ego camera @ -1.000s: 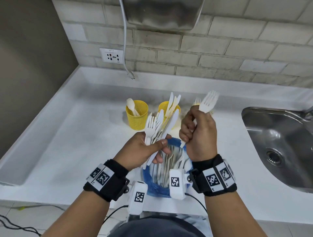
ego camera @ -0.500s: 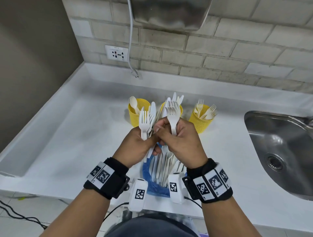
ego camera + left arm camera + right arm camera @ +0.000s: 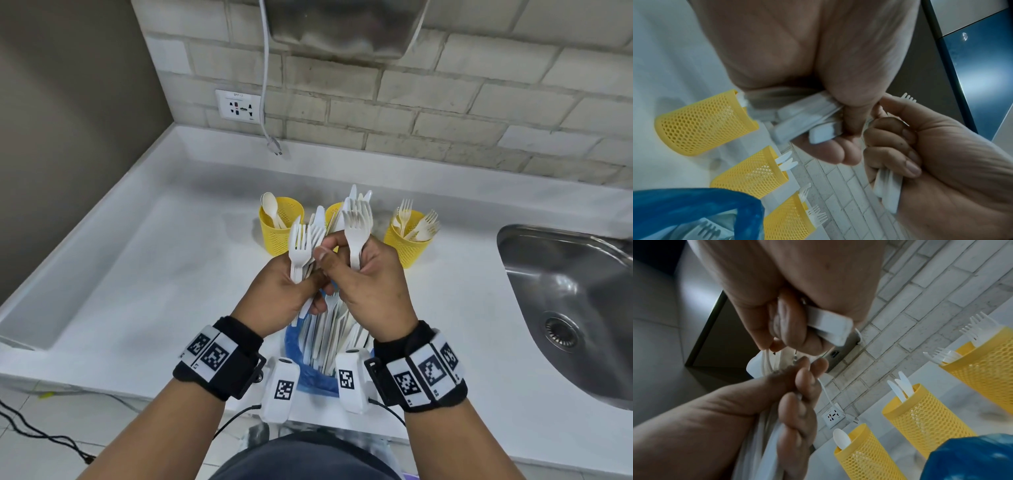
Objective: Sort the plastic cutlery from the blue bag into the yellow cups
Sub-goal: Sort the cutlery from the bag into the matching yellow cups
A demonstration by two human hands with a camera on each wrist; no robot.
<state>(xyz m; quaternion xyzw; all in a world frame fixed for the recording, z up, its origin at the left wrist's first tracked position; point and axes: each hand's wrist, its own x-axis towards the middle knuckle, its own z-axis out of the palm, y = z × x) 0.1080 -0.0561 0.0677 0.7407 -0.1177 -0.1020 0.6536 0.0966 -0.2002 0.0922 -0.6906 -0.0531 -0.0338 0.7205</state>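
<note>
My left hand (image 3: 291, 291) grips a bundle of white plastic cutlery (image 3: 303, 246), forks and knives fanned upward, over the blue bag (image 3: 301, 359). My right hand (image 3: 363, 277) holds white forks (image 3: 358, 226) upright in its curled fingers, and its thumb and forefinger pinch at the left hand's bundle. The handle ends (image 3: 807, 123) stick out under the left fist; the forks' handle (image 3: 828, 324) shows under the right fist. Three yellow mesh cups stand behind: the left cup (image 3: 281, 228) with a spoon, the middle cup (image 3: 334, 212) with knives, the right cup (image 3: 409, 240) with forks.
The white counter (image 3: 154, 274) runs to a raised left edge and a brick wall behind. A steel sink (image 3: 575, 301) lies at the right. A wall socket (image 3: 239, 109) and a hanging white cable (image 3: 270, 144) sit behind the cups. More cutlery fills the blue bag.
My right hand came back from near the right cup with a fork and closed in on the left hand's bundle. Both hands now meet above the bag.
</note>
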